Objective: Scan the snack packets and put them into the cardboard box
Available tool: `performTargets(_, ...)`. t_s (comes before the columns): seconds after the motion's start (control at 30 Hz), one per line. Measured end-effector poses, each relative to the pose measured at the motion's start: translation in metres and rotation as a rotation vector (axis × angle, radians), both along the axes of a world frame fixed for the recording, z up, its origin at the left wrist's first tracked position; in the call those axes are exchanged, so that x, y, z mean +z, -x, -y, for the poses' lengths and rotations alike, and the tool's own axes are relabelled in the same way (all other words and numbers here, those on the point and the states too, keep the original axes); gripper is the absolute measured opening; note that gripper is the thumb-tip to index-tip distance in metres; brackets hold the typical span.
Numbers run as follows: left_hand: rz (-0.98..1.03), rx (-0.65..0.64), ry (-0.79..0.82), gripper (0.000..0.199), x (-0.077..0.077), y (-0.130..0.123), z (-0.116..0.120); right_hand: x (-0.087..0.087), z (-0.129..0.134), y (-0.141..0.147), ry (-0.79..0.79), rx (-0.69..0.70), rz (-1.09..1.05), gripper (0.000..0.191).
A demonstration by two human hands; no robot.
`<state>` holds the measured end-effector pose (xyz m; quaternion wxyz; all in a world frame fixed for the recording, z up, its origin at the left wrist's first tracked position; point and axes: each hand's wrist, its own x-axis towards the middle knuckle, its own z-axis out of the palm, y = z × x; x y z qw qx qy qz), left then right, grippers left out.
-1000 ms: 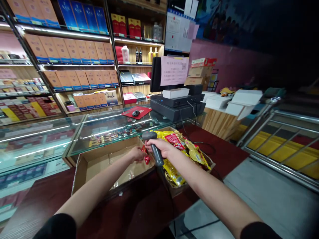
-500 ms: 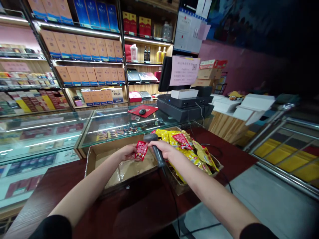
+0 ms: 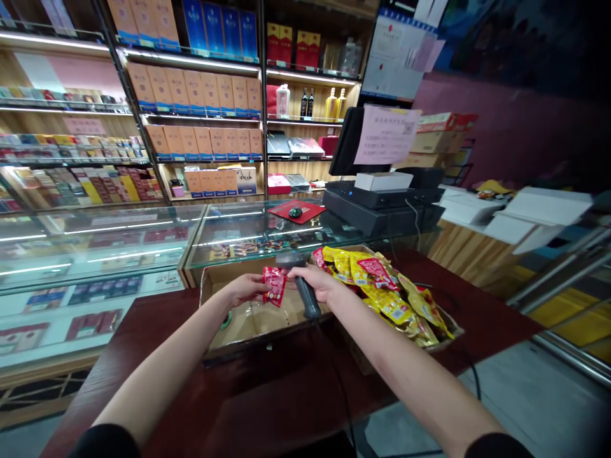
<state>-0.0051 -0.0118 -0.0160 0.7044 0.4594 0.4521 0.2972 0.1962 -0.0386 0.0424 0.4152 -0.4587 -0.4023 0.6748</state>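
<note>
My left hand (image 3: 247,290) pinches a small red snack packet (image 3: 274,285) by its left side, above a shallow cardboard box (image 3: 252,320). Wrapped round the grip of a dark grey barcode scanner (image 3: 307,297) is my right hand (image 3: 315,282), with the scanner's head close beside the packet. One right fingertip reaches near the packet; whether it touches I cannot tell. A cable hangs from the scanner's grip. To the right, a second cardboard box (image 3: 451,331) is heaped with yellow snack packets (image 3: 391,305) and some red ones.
Both boxes stand on a dark red table (image 3: 229,401). Behind lies a glass display counter (image 3: 238,232) bearing a red mat (image 3: 310,212), a mouse (image 3: 295,212) and a checkout monitor (image 3: 346,141). Stocked shelves (image 3: 200,114) line the back, and a metal railing (image 3: 573,356) is at right.
The camera view has swung left, so the surroundings sit further right. The red packet is now held more upright, near the scanner's head. Both hands keep their holds.
</note>
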Motion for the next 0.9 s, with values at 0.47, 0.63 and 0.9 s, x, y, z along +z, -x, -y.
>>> performTargets(0.47,0.076,0.23,-0.069,0.039,-0.02,0.007,-0.01,-0.035,0.086,0.035,0.038,0.037,-0.062,0.019)
performTargets(0.63,0.05,0.251,-0.067,0.037,-0.02,0.007,-0.01,-0.041,0.095,0.041,0.018,-0.002,0.019,0.021)
performTargets(0.9,0.046,0.23,-0.067,0.036,-0.02,0.006,-0.01,-0.042,0.096,0.043,0.006,0.031,0.089,0.022)
